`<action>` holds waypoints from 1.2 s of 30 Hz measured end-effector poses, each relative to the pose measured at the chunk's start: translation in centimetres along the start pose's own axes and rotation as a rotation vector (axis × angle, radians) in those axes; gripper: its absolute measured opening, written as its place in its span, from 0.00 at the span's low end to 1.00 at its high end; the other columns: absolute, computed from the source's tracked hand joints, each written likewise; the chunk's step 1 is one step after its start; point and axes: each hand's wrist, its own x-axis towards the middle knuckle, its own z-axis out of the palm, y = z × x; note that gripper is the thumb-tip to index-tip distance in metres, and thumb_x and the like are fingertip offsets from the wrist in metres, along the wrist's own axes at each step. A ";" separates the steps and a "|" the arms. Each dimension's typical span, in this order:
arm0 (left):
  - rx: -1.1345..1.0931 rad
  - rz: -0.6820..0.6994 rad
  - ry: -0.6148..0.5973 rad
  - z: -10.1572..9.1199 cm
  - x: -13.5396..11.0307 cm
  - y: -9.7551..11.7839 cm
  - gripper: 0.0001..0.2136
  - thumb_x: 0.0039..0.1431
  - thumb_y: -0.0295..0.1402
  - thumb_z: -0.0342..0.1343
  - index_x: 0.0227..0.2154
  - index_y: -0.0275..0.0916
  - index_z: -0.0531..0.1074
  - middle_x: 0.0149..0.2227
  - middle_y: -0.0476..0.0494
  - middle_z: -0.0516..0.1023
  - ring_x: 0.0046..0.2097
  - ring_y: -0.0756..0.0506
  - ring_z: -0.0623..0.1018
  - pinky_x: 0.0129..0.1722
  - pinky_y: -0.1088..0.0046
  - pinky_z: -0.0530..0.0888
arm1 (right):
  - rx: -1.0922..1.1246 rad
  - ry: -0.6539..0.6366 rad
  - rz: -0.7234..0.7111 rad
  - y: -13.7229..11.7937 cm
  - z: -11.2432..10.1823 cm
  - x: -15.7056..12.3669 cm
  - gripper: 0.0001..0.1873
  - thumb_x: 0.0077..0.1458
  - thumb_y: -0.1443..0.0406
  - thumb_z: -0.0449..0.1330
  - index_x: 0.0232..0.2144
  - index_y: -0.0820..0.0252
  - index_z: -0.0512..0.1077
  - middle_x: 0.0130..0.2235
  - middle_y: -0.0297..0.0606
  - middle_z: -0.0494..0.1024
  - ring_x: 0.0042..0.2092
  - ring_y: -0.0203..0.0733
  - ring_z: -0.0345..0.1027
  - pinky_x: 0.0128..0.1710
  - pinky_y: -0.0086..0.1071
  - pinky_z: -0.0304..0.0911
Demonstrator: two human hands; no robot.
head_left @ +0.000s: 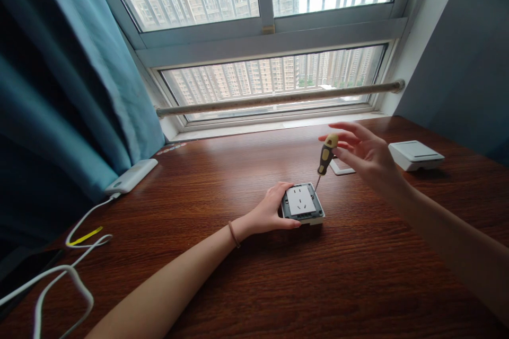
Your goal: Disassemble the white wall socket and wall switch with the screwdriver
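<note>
A grey and white wall socket (303, 204) lies face up on the brown wooden table (278, 275), a little beyond the middle. My left hand (270, 211) grips its left side, fingers curled round the edge. My right hand (363, 152) hovers above and to the right of it, pinching the top of a small yellow and black screwdriver (326, 156) between thumb and fingertips. The screwdriver stands nearly upright, its thin tip resting at the socket's right edge.
A white box (415, 154) sits at the far right and a flat white plate (342, 167) lies behind my right hand. A white power bank (132, 175) with white cables (71, 275) lies at the left by the blue curtain (71, 79). A barred window (270, 37) runs along the back.
</note>
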 end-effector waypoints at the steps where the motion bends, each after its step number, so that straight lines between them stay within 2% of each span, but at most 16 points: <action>1: 0.000 -0.001 0.001 0.0 0.0 0.0 0.40 0.39 0.44 0.64 0.55 0.42 0.53 0.55 0.38 0.59 0.56 0.36 0.61 0.56 0.57 0.57 | 0.021 -0.026 0.005 -0.2 0.0 0.0 0.17 0.52 0.67 0.58 0.45 0.55 0.66 0.40 0.38 0.76 0.46 0.43 0.69 0.48 0.44 0.63; 5: -0.003 0.000 -0.002 0.0 0.0 -0.1 0.40 0.39 0.44 0.64 0.55 0.42 0.53 0.55 0.38 0.60 0.56 0.36 0.61 0.56 0.56 0.57 | 0.012 -0.003 -0.014 0.1 0.2 0.1 0.12 0.50 0.66 0.60 0.40 0.55 0.70 0.42 0.38 0.75 0.46 0.42 0.68 0.48 0.43 0.63; 9: -0.003 -0.005 -0.003 0.1 0.0 -0.1 0.40 0.39 0.44 0.64 0.56 0.43 0.53 0.55 0.38 0.60 0.55 0.36 0.62 0.56 0.56 0.57 | -0.111 0.113 0.000 1.0 0.2 0.1 0.16 0.42 0.63 0.66 0.37 0.55 0.71 0.38 0.35 0.74 0.40 0.42 0.69 0.45 0.44 0.65; 11: -0.004 -0.003 -0.005 0.0 0.0 -0.1 0.40 0.39 0.44 0.64 0.55 0.43 0.53 0.55 0.38 0.60 0.55 0.36 0.62 0.56 0.56 0.57 | -0.152 0.140 0.018 1.1 0.1 0.1 0.17 0.42 0.63 0.65 0.39 0.55 0.71 0.37 0.35 0.74 0.39 0.43 0.70 0.45 0.45 0.65; 15: -0.005 -0.004 -0.006 0.0 0.0 -0.1 0.40 0.39 0.44 0.64 0.56 0.43 0.53 0.55 0.38 0.60 0.55 0.36 0.62 0.56 0.56 0.57 | -0.095 0.084 0.038 0.5 0.1 0.0 0.18 0.49 0.66 0.60 0.45 0.56 0.67 0.38 0.37 0.76 0.44 0.44 0.69 0.47 0.45 0.63; 18: -0.006 -0.008 -0.003 -0.1 0.0 0.0 0.40 0.39 0.43 0.64 0.56 0.43 0.54 0.55 0.38 0.60 0.55 0.36 0.62 0.55 0.56 0.58 | -0.082 0.046 0.032 0.2 0.2 0.0 0.14 0.52 0.66 0.57 0.43 0.56 0.67 0.40 0.38 0.76 0.45 0.43 0.69 0.48 0.46 0.62; 26: -0.004 -0.002 0.004 0.0 -0.1 -0.1 0.40 0.39 0.44 0.64 0.56 0.43 0.54 0.55 0.38 0.60 0.56 0.36 0.61 0.56 0.57 0.57 | -0.279 0.127 -0.037 1.2 0.4 -0.1 0.17 0.44 0.60 0.64 0.40 0.53 0.71 0.40 0.36 0.74 0.41 0.44 0.69 0.45 0.45 0.64; 30: -0.005 0.000 0.003 0.0 0.0 0.0 0.39 0.39 0.43 0.64 0.56 0.43 0.54 0.55 0.38 0.59 0.56 0.36 0.61 0.56 0.56 0.57 | -0.180 0.103 0.001 1.0 0.4 -0.1 0.22 0.50 0.64 0.59 0.49 0.53 0.63 0.39 0.37 0.75 0.43 0.44 0.69 0.45 0.45 0.64; 32: -0.004 0.001 0.002 -0.1 0.0 0.0 0.39 0.39 0.44 0.64 0.56 0.42 0.54 0.56 0.38 0.59 0.56 0.36 0.61 0.56 0.56 0.57 | -0.110 0.062 0.017 0.8 0.4 -0.2 0.20 0.54 0.65 0.55 0.50 0.55 0.61 0.42 0.40 0.75 0.45 0.44 0.69 0.45 0.44 0.64; 36: -0.003 -0.007 0.000 0.0 -0.1 0.0 0.40 0.39 0.43 0.64 0.56 0.42 0.54 0.55 0.38 0.60 0.56 0.36 0.61 0.56 0.56 0.57 | -0.103 0.033 0.009 0.6 0.5 -0.2 0.13 0.55 0.64 0.54 0.45 0.56 0.65 0.45 0.40 0.74 0.47 0.43 0.67 0.48 0.43 0.62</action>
